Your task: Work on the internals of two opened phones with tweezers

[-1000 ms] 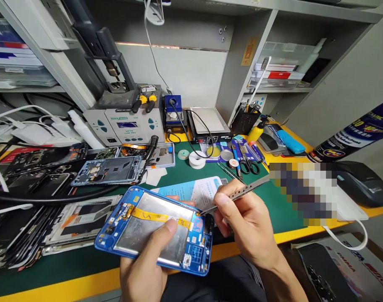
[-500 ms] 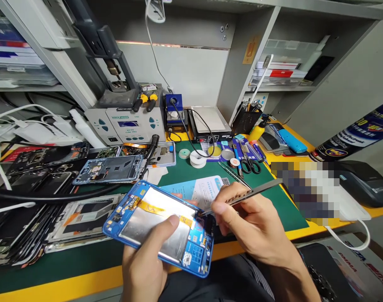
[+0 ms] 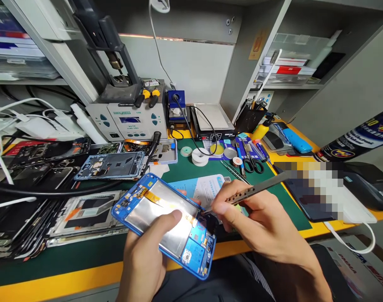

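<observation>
A blue phone with its back off (image 3: 179, 243) lies tilted across my left hand (image 3: 150, 251), the thumb pressed on the silvery battery area and fingertips showing behind the far edge. A yellow flex cable (image 3: 152, 197) runs over the metal. My right hand (image 3: 257, 222) is closed around a pair of metal tweezers (image 3: 257, 188) with a row of holes along the arm. Their tips reach the phone's right upper edge, near a dark part. Whether they pinch anything there is too small to see.
Stacked phone screens and frames (image 3: 21, 209) fill the left side. Behind stand a hot-air station (image 3: 125, 121), a soldering iron holder (image 3: 177, 109) and a heating plate (image 3: 213, 119). Scissors (image 3: 253, 164) and a solder spool (image 3: 200, 157) lie on the green mat (image 3: 273, 205).
The phone's upper left end has shifted slightly right and up. My thumb has moved a little along the battery. The tweezers stay at the same edge, and the camera view has shifted slightly.
</observation>
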`<act>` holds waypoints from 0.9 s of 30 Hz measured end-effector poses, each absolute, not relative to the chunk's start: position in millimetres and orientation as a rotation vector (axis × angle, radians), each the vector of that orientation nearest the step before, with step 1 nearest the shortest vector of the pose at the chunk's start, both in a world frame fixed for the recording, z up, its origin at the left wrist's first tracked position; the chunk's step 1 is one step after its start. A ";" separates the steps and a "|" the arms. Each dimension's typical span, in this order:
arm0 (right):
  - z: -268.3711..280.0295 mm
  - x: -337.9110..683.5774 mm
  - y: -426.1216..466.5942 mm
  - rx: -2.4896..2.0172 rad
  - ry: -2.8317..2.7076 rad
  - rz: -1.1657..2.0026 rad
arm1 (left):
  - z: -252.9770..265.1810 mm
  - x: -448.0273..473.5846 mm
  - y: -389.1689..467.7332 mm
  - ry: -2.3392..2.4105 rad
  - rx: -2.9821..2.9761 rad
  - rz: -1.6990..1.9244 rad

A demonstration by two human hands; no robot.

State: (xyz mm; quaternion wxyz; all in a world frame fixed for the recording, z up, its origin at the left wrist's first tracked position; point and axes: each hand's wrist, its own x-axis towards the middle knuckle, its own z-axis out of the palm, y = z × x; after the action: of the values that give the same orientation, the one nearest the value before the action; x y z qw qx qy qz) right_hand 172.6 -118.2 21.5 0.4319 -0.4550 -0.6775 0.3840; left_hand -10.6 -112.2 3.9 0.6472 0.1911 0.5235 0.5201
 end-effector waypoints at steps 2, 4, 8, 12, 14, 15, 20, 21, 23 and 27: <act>21.2 172.7 -118.2 -1.141 -1.702 0.956 | -0.2 -11.7 -111.5 1.187 0.429 1.194; 20.8 173.5 -118.9 -1.150 -1.710 0.960 | -3.1 -12.4 -111.1 1.180 0.426 1.196; 23.1 176.2 -121.9 -1.151 -1.729 0.956 | -2.8 -11.5 -110.9 1.177 0.426 1.201; 30.6 175.3 -121.1 -1.150 -1.802 0.914 | 0.9 -9.6 -110.9 1.203 0.406 1.210; 34.1 173.2 -118.8 -1.136 -1.849 0.879 | 1.7 -9.2 -110.9 1.217 0.406 1.218; 35.5 172.2 -117.8 -1.132 -1.871 0.864 | 1.7 -9.2 -110.9 1.220 0.411 1.218; 39.2 171.1 -119.0 -1.178 -1.947 0.802 | 0.8 -9.1 -111.3 1.221 0.418 1.184; 39.7 171.4 -119.7 -1.181 -1.957 0.793 | 0.9 -9.3 -111.4 1.220 0.414 1.184; 40.4 171.9 -120.2 -1.181 -1.970 0.781 | 1.5 -9.8 -111.5 1.225 0.403 1.189; 42.3 172.0 -118.0 -1.183 -1.981 0.785 | 4.3 -9.6 -111.8 1.228 0.387 1.191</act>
State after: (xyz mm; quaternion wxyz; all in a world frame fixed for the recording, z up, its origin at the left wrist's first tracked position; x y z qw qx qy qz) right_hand 172.0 -118.0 42.3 0.3450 -0.4555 -0.7630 0.3023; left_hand -9.6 -111.8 4.3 0.6396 0.1699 0.5382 0.5219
